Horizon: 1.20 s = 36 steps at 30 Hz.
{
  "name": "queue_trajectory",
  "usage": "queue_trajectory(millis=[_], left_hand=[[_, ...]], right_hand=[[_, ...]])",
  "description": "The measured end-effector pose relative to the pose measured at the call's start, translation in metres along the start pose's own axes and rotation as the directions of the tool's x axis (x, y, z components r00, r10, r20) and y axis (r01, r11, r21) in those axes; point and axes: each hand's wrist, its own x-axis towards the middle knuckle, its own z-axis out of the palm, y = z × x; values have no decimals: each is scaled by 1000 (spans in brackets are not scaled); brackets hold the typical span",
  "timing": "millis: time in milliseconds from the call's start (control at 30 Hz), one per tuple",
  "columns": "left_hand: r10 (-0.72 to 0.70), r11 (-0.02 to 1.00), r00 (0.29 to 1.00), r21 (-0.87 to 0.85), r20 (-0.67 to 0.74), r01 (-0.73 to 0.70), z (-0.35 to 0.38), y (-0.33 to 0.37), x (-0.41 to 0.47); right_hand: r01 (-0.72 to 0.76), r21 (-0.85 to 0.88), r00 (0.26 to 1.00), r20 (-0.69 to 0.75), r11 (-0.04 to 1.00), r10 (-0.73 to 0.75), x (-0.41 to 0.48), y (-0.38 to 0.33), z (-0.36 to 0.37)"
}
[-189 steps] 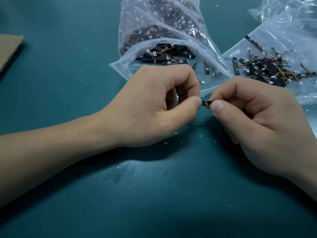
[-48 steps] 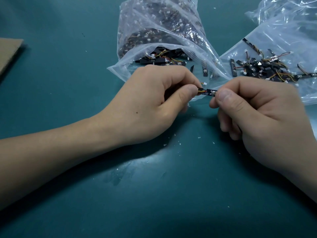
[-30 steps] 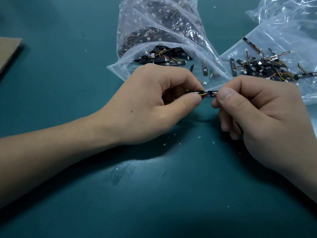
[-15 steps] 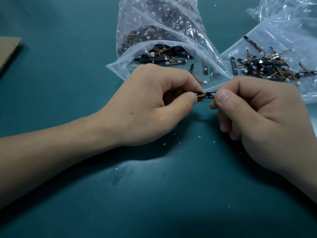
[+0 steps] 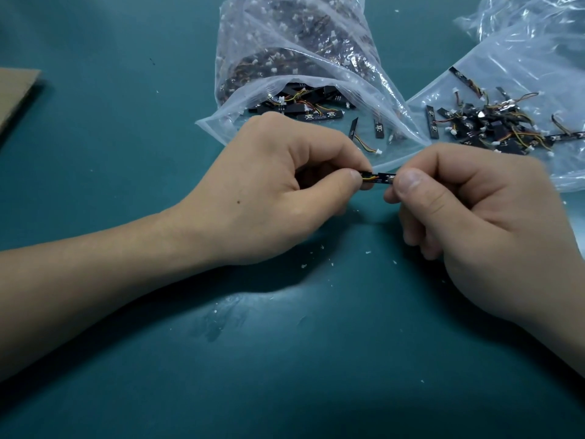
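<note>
- Circuit strip (image 5: 381, 179): held clear of the surface, just in front of the open bag (image 5: 316, 68).
- Left hand (image 5: 272, 191) pinches the wired end; right hand (image 5: 474, 223) pinches the opposite end.
- Probable step: seating or checking the wire lead.
- Next move: brace the strip and avoid straining the wires.

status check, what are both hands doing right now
Left hand pinches wired end of small black board. Right hand pinches its other end. Open parts bag just behind, nothing blocking.
</note>
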Motion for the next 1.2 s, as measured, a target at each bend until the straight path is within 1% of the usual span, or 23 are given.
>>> queue_trajectory(millis=[133,233,400,500,633,833,967,1067,1200], left_hand=[[-31,997,999,-74,28,33,2,-1,2],[-59,985,998,-162,8,60,2,-3,4],[-67,971,998,-228,1,65,-1,-5,6],[-83,970,996,-229,18,85,-1,-5,6],[-83,965,996,-248,21,86,-1,-4,5],[-43,970,999,-239,13,45,2,-5,5],[-35,984,999,-176,-30,29,3,-7,6],[-50,985,995,-168,-85,35,3,-7,5],[-73,984,994,-168,-87,57,2,-8,6]], right_hand=[[5,44,1000,-26,999,-4,1,1,-1],[-8,103,999,-41,995,12,2,2,-1],[1,70,1000,6,998,-1,2,4,-1],[6,30,999,40,1000,-8,1,3,-1],[5,7,999,48,1000,-5,1,3,-1],[-30,102,998,-49,994,36,3,3,-1],[-23,43,999,-40,999,24,3,2,0],[-26,18,999,-34,1000,26,3,2,1],[-27,29,999,-29,999,28,3,2,1]])
